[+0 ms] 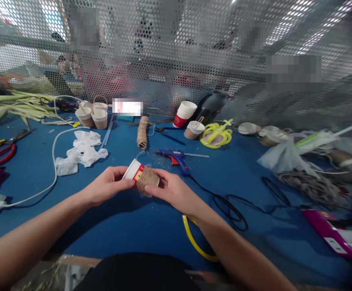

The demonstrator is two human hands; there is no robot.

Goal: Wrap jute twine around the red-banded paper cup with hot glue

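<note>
Between my hands a paper cup (138, 172), white and red, lies tilted on its side above the blue table. Brown twine (148, 180) is wound round its lower half. My left hand (113, 185) grips the cup near its white rim, thumb along the side. Closed on the twine-wrapped end is my right hand (170, 189), its thumb pressing the windings. A strand runs up from the cup to a spool of twine (142, 132) just behind it. To the right of the spool rests a blue glue gun (176, 158) with an orange trigger and a clear glue stick.
Twine-wrapped cups (99, 119), crumpled white fabric (80, 150) and red-handled shears (12, 151) lie left. Stacked paper cups (184, 113), blue pliers (172, 134) and a yellow crown-shaped piece (216, 135) stand behind. A black cord (233, 210) loops right, near a plastic bag (280, 157). A perforated metal screen (164, 52) borders the back.
</note>
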